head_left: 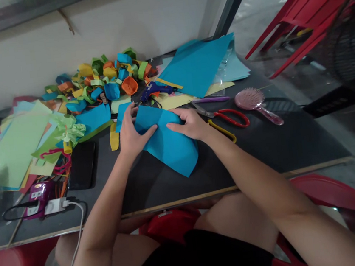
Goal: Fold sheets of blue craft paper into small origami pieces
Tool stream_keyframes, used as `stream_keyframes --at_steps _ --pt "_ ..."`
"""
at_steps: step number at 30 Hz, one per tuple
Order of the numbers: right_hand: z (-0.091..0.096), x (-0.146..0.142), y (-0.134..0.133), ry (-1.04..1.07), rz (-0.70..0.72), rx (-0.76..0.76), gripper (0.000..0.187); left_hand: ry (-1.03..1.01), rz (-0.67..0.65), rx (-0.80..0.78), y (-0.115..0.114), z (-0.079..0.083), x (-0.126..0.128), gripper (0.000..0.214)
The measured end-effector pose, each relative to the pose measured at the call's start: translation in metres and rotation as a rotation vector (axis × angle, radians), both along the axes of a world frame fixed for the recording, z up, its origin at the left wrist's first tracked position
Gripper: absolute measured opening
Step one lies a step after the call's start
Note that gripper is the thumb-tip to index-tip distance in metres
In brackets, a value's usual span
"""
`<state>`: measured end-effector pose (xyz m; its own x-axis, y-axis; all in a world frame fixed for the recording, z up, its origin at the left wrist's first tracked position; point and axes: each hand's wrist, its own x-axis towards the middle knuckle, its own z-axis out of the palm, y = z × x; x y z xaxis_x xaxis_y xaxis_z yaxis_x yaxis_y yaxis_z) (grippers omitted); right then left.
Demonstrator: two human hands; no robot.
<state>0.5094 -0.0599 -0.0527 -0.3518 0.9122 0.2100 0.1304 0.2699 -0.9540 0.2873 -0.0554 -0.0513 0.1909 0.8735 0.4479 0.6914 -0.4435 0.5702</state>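
Note:
Both my hands hold a sheet of blue paper (pixel 174 146) just above the dark table. Its near right side curls over and its lower corner points toward me. My left hand (pixel 132 134) grips the sheet's left edge, thumb on top and fingers behind. On the upper right edge, my right hand (pixel 191 123) pinches the paper, with its thumb on the face and the other fingers partly hidden. A smaller blue paper piece (pixel 123 111) lies behind my left hand. Right of my right hand lie scissors (pixel 233 117) with a red handle, and a yellow handle loop (pixel 224 132).
Folded paper shapes (pixel 111 91) pile up by the wall, near a blue glue gun (pixel 156 90). Large blue sheets (pixel 196 69) lie at the back right, a pink hairbrush (pixel 252 99) at the right. Left are a black phone (pixel 82 166), coloured paper (pixel 15 143) and a purple plug box (pixel 39 198).

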Motion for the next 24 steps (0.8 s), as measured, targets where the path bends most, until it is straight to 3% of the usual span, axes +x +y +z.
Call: stream_keyframes --at_steps 3,6,8,11,16,24 --pt "-0.003 -0.003 0.001 0.010 0.081 -0.093 0.032 0.157 0.009 0.164 -0.004 0.010 -0.001 0.065" --pt "-0.003 -0.005 0.002 -0.003 0.103 -0.177 0.040 0.272 -0.113 0.218 -0.009 0.018 0.001 0.040" --pt "-0.001 -0.004 0.001 -0.017 0.124 -0.235 0.052 0.245 -0.205 0.151 -0.010 0.019 0.002 0.030" --pt "0.001 -0.003 0.001 -0.031 0.190 -0.269 0.049 0.090 -0.264 -0.069 -0.007 0.016 0.002 0.028" --pt "-0.004 -0.002 0.005 -0.155 0.095 -0.079 0.032 -0.041 -0.310 -0.289 0.000 0.013 -0.002 0.021" --pt "0.000 -0.006 -0.004 -0.190 -0.060 0.220 0.023 -0.092 -0.313 -0.282 -0.002 0.012 0.003 0.023"
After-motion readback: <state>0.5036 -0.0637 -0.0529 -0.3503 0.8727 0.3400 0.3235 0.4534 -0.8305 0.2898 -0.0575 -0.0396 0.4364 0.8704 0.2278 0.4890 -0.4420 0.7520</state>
